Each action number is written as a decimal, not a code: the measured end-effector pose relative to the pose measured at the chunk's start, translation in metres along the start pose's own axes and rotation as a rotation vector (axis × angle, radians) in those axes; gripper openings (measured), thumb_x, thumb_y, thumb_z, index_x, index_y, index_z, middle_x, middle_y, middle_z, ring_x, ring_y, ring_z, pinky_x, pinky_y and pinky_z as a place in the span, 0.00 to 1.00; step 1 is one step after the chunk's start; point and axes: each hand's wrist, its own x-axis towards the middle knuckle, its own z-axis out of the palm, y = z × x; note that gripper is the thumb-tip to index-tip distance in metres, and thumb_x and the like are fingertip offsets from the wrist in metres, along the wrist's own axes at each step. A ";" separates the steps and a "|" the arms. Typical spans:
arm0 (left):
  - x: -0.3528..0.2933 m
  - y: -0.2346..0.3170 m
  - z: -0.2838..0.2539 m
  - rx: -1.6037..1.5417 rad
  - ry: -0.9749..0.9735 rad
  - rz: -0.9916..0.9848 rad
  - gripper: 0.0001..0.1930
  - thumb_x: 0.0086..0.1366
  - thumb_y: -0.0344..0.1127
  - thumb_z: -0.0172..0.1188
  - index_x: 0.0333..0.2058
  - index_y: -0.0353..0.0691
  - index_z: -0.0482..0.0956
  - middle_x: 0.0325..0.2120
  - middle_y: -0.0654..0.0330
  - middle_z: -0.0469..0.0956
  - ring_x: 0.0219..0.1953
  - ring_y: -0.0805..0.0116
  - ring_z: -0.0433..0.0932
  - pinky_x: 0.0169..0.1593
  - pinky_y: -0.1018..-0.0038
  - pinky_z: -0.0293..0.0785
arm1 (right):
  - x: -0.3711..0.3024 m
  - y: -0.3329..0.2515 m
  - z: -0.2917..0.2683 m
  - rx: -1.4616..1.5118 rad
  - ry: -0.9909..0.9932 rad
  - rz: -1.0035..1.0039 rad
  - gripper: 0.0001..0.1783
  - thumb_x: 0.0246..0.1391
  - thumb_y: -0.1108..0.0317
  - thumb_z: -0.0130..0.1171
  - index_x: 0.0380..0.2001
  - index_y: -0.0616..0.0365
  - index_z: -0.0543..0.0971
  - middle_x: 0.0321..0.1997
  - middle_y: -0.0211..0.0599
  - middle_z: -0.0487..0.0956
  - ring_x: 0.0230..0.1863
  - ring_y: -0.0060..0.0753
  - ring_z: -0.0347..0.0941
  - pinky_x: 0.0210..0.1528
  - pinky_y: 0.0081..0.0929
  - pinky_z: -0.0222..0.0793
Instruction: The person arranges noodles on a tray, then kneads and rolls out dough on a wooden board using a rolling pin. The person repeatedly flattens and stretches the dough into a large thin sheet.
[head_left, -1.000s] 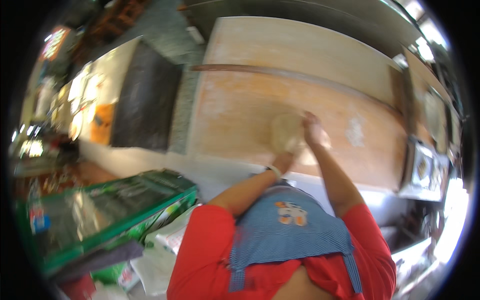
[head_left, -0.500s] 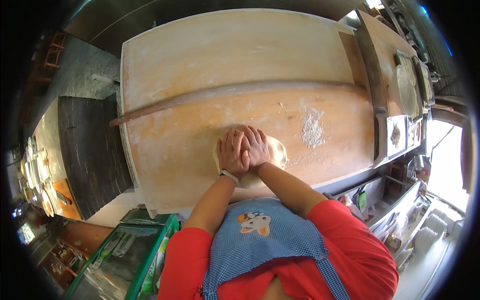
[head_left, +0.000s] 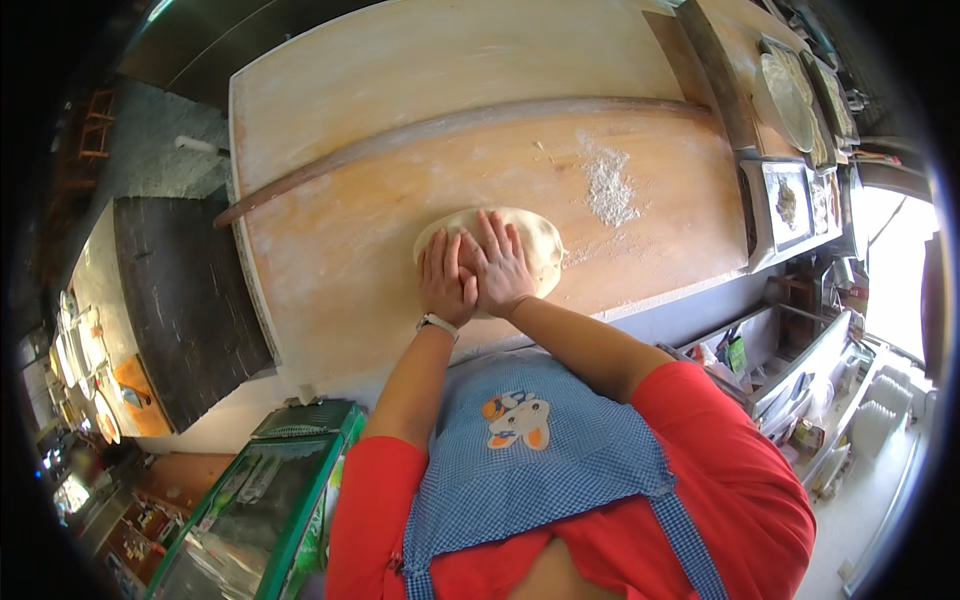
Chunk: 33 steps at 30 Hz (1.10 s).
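Observation:
A pale, rounded lump of dough (head_left: pixel 543 245) lies on the floured wooden board (head_left: pixel 345 290) in front of me. My left hand (head_left: pixel 446 283) presses flat on its near left part, fingers stretched out and pointing away from me. Beside it and partly overlapping, my right hand (head_left: pixel 501 268) rests on the middle of the dough with fingers extended and slightly spread. Both palms hide the dough's near middle. Its far rim shows beyond my fingertips, and small dents mark its right side. A pale band circles my left wrist.
Across the board beyond the dough lies a long wooden rolling pin (head_left: pixel 400 137). Scattered flour (head_left: pixel 608 187) sits to the right. Trays (head_left: pixel 787 205) stand at the board's right end. A dark tabletop (head_left: pixel 190 300) is at left, a green-framed case (head_left: pixel 270 490) at lower left.
The view has tilted, so the board and rolling pin sit higher in the picture. My hands have drawn back toward me on the dough, and its far edge now shows past my fingers.

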 end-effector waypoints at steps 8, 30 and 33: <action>-0.004 -0.019 0.002 0.006 -0.086 0.209 0.39 0.65 0.57 0.37 0.66 0.32 0.58 0.67 0.39 0.57 0.69 0.37 0.54 0.70 0.43 0.44 | -0.002 0.013 0.007 0.056 0.262 -0.246 0.35 0.50 0.55 0.55 0.58 0.69 0.70 0.68 0.57 0.65 0.72 0.55 0.57 0.72 0.49 0.49; 0.024 0.045 0.038 0.037 -0.175 0.337 0.32 0.68 0.51 0.42 0.63 0.34 0.64 0.66 0.44 0.59 0.69 0.42 0.56 0.69 0.42 0.47 | -0.004 0.081 0.000 -0.068 0.086 -0.201 0.36 0.57 0.50 0.45 0.68 0.52 0.63 0.74 0.52 0.56 0.75 0.50 0.51 0.74 0.50 0.45; 0.037 0.035 0.044 0.040 -0.173 0.378 0.32 0.67 0.51 0.43 0.63 0.34 0.64 0.67 0.44 0.58 0.69 0.41 0.56 0.70 0.42 0.47 | 0.016 0.085 -0.002 -0.075 0.068 -0.190 0.37 0.57 0.48 0.46 0.68 0.49 0.63 0.74 0.49 0.55 0.75 0.49 0.51 0.74 0.49 0.46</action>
